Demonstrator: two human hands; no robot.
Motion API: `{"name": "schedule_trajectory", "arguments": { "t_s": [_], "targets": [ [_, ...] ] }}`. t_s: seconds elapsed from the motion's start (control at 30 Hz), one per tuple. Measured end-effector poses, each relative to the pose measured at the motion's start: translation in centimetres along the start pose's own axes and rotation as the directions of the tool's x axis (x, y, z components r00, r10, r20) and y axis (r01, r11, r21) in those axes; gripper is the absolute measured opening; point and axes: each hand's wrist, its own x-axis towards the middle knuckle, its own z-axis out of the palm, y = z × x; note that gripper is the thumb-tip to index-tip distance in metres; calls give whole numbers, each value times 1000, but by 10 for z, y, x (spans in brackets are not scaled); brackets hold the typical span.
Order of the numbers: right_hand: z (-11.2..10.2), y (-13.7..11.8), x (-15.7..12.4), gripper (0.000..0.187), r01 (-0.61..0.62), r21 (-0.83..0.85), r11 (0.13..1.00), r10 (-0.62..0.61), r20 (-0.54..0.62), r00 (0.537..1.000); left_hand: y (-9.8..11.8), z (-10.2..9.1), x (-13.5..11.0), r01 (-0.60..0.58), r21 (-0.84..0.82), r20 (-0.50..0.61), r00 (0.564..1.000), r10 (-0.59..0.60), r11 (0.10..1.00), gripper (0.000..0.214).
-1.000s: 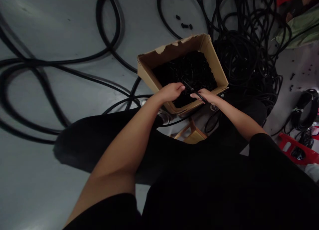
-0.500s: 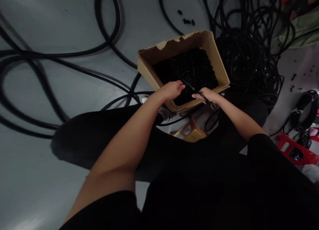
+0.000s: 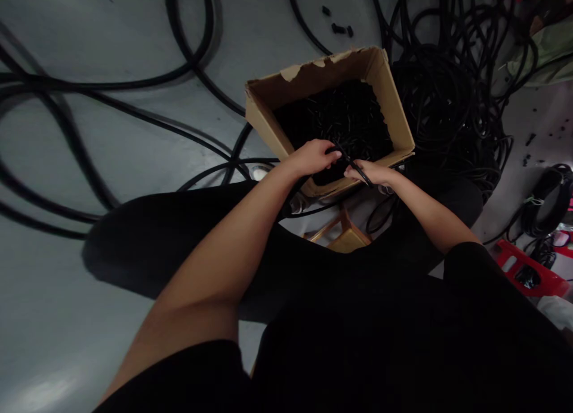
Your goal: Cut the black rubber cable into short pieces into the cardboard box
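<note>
left hand (image 3: pixel 319 156): closed narrow, thumb against fingers, over the near left part of the box (image 3: pixel 400 111); seems to pinch a black cord (image 3: pixel 332 150), though its exact grip is too dark to tell.
right hand (image 3: pixel 375 172): curled round a slim black tool (image 3: pixel 365 176), just right of the left hand, over the near wall.
tool: slants far and left from the right hand towards the left fingertips; probably a cutter, blades too dark to tell open from closed.
cord: at the left fingertips, close by the tool's far end; touching or apart, cannot tell.
box: cardboard, torn far rim, many black bits (image 3: pixel 335 110) inside.
floor (image 3: pixel 134 19): 3 loose bits (image 3: pixel 339 28) on the far side; thick cable (image 3: pixel 134 83) looped left; tangled pile (image 3: pixel 441 96) right.
work at the fingertips: looks like working tool against cord above the bits.
next move: calls for a steady pinch, fingers clear of the tool's end.
</note>
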Motion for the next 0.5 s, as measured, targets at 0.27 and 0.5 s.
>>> {"name": "schedule_trajectory", "arguments": {
  "t_s": [0.27,0.5],
  "targets": [
    [-2,-19,-9,69,-39,-23,999,41,58,997,4,8,-3,-60,20,18,998,59,998,34],
    [-2,-17,-3,69,-120,-27,992,116,-134,984,7,6,-2,34,78,-41,999,-31,996,37]
  ]
}}
